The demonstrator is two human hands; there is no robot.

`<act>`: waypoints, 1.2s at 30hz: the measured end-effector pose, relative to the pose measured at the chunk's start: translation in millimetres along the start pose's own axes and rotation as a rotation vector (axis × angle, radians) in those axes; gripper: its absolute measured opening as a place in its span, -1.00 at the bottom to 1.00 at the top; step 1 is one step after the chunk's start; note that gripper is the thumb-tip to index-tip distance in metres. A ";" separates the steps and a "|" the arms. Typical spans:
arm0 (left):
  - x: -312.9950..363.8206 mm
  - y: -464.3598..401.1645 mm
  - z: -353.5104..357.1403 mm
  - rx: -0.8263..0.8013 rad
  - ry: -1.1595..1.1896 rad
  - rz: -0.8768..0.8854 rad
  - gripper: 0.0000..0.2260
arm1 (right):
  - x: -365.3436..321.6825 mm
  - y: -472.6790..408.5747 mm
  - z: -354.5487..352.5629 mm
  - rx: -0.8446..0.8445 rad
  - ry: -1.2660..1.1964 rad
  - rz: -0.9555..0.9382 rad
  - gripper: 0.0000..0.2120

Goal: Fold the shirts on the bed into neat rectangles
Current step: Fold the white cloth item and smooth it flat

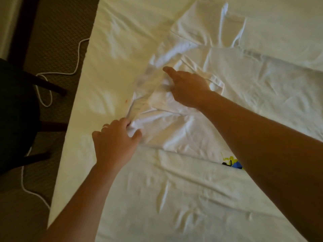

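We see our left hand (114,139) pinching a bunched fold of a white shirt (174,130), thumb and fingers closed on the cloth near the left edge of the bed (122,41). A ring shows on one finger of that hand. Our right hand (187,88) reaches further across, index finger stretched out and the other fingers curled down into the shirt's crumpled upper part (whether they truly clamp the fabric or only press on it, we cannot tell).

The shirt lies rumpled and unfolded on the bed's white sheet, toward the left edge, spreading from the left hand up and to the right. A small patch of yellow, black and blue print (231,163) peeks out just beside our right forearm, low on the cloth. Beyond the right hand, toward the far edge of the bed, more white fabric (209,28) lies flat with visible seams; it is hard to separate from the sheet.

Off the left edge of the bed, a white cord (76,67) snakes over brown patterned carpet (57,28), beside a dark chair (15,110).
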State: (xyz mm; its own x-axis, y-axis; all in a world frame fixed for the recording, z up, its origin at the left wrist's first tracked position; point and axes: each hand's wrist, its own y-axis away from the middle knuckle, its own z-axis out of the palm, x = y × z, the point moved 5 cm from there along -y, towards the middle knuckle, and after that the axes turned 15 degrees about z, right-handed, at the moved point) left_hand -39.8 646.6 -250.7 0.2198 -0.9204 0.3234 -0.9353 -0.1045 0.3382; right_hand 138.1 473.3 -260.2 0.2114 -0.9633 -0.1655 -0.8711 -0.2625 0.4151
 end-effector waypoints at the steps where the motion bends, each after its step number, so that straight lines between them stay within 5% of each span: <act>1: -2.6 3.8 1.7 0.001 -0.013 -0.009 -0.71 | -2.8 -5.7 -0.3 -0.027 0.058 0.011 -0.61; 6: -25.9 8.6 2.1 0.133 0.210 -0.058 -0.90 | -1.6 -19.8 -14.9 0.112 -0.172 0.122 -0.82; 11: -34.0 12.7 4.4 0.205 0.280 -0.106 -0.95 | 6.8 -7.0 3.7 0.089 -0.182 0.028 -0.56; 16: 17.9 10.6 9.3 0.297 -0.080 0.228 -0.59 | 23.3 22.7 12.4 0.307 -0.107 -0.025 -0.55; 19: 40.1 -5.8 35.6 0.166 -0.180 0.491 -0.44 | 31.3 27.8 30.8 0.186 0.040 -0.062 -0.44; 22: 23.5 -20.0 56.3 0.077 -0.232 0.490 -0.34 | 42.5 15.5 44.3 0.035 0.129 -0.061 -0.37; 36: 11.9 -25.2 72.8 0.174 -0.266 0.501 -0.27 | 18.0 -48.2 -11.2 0.130 0.210 -0.058 -0.45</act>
State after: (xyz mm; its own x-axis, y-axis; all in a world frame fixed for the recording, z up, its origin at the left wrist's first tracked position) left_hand -33.8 610.9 -319.8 -0.3165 -0.9339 0.1664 -0.9438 0.3277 0.0440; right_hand 188.9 468.0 -273.1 0.3385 -0.9409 0.0094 -0.9017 -0.3216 0.2892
